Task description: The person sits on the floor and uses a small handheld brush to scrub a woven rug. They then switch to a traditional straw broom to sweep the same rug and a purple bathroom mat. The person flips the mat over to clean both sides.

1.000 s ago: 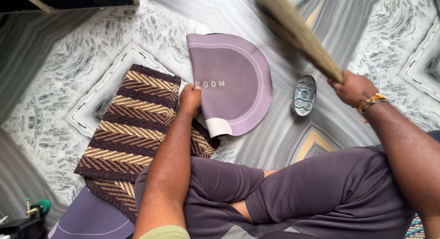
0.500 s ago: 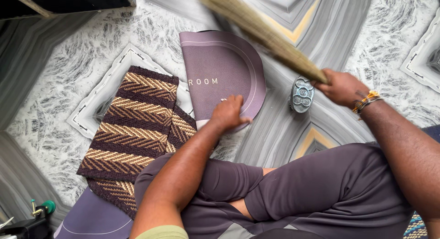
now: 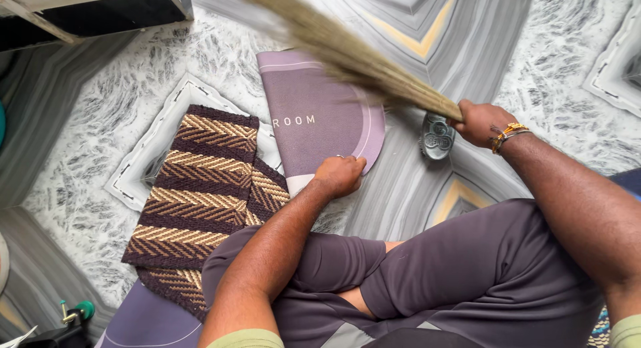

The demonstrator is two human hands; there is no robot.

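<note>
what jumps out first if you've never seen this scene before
A straw broom slants across the top, gripped by the right hand. Under it lies a purple half-round mat, its near edge pressed by the left hand. A brown zigzag woven rug lies to its left.

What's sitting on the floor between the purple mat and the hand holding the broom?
A small grey metal dish lies between the purple mat and the right hand gripping the broom, seen in the head view.

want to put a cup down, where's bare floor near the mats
Bare floor lies left of the woven mat, and more beyond the metal dish to the upper right. It is crowded around the purple mat, where the left hand presses and the broom crosses.
</note>
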